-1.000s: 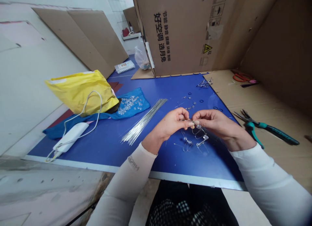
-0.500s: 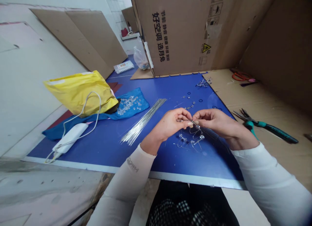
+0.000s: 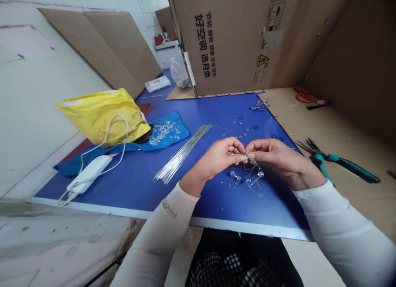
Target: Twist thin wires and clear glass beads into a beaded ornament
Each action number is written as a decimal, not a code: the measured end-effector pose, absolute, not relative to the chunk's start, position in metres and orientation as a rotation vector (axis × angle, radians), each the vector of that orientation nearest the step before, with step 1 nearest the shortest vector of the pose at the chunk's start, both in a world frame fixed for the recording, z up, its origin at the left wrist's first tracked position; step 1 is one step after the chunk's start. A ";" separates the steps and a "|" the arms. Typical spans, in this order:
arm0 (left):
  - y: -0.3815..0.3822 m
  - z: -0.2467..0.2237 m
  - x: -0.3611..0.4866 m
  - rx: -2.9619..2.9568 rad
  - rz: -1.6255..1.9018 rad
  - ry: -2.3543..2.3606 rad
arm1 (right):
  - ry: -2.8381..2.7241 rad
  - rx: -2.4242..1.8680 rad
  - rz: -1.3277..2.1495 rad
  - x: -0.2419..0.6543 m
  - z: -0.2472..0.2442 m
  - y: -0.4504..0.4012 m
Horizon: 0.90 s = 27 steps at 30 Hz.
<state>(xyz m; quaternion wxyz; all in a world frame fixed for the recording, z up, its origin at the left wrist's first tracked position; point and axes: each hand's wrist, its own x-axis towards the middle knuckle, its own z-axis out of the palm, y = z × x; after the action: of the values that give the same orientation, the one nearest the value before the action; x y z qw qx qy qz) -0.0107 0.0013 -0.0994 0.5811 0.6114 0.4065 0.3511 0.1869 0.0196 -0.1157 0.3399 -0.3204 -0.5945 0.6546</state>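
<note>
My left hand (image 3: 221, 155) and my right hand (image 3: 272, 157) meet fingertip to fingertip above the blue table. Both pinch the upper end of a thin wire strand with clear beads (image 3: 260, 174), which hangs in a loose curve below them. The exact spot between the fingertips is too small to make out. Left of my left hand lies a fanned bundle of silvery wires (image 3: 184, 153). Beyond the hands are a few loose beaded pieces (image 3: 246, 132) and small black rings (image 3: 255, 127).
Clear beads (image 3: 163, 132) lie on a blue cloth (image 3: 182, 130) beside a yellow bag (image 3: 105, 117). A white power strip (image 3: 89, 174) with its cord is at the left. Green-handled pliers (image 3: 352, 169) and orange scissors (image 3: 306, 97) lie on cardboard at the right. A large carton (image 3: 235, 43) stands behind.
The hanging beaded strand has swung slightly to the right. Both hands keep their pinch in nearly the same place.
</note>
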 end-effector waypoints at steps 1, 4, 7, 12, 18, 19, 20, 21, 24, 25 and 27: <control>0.002 -0.100 -0.011 1.427 0.822 0.947 | -1.569 -0.848 1.665 0.186 -0.115 0.019; 0.002 -0.100 -0.012 1.428 0.811 0.955 | -1.643 -0.929 1.559 0.185 -0.113 0.016; 0.001 -0.099 -0.012 1.437 0.798 0.966 | -1.724 -0.983 1.490 0.185 -0.109 0.015; -0.001 -0.098 -0.013 1.449 0.784 0.938 | -1.835 -0.943 1.399 0.188 -0.106 0.015; 0.003 -0.100 -0.014 1.365 0.803 0.903 | -1.818 -0.967 1.416 0.192 -0.105 0.018; 0.004 -0.100 -0.014 1.357 0.808 0.904 | -1.801 -0.968 1.426 0.192 -0.105 0.019; 0.004 -0.101 -0.014 1.350 0.815 0.904 | -1.780 -0.969 1.434 0.192 -0.106 0.019; 0.004 -0.101 -0.014 1.342 0.823 0.904 | -1.756 -0.969 1.444 0.192 -0.106 0.020; 0.004 -0.101 -0.013 1.332 0.834 0.905 | -1.698 -0.968 1.480 0.191 -0.107 0.020; 0.004 -0.101 -0.013 1.334 0.834 0.908 | -1.680 -0.971 1.491 0.191 -0.107 0.020; 0.004 -0.101 -0.013 1.340 0.833 0.922 | -1.652 -0.975 1.511 0.190 -0.108 0.020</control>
<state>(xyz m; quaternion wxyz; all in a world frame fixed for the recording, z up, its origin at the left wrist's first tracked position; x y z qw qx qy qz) -0.0134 0.0039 -0.1011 0.6107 0.5807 0.3994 0.3610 0.1903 0.0201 -0.1077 0.3428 -0.3749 -0.6354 0.5815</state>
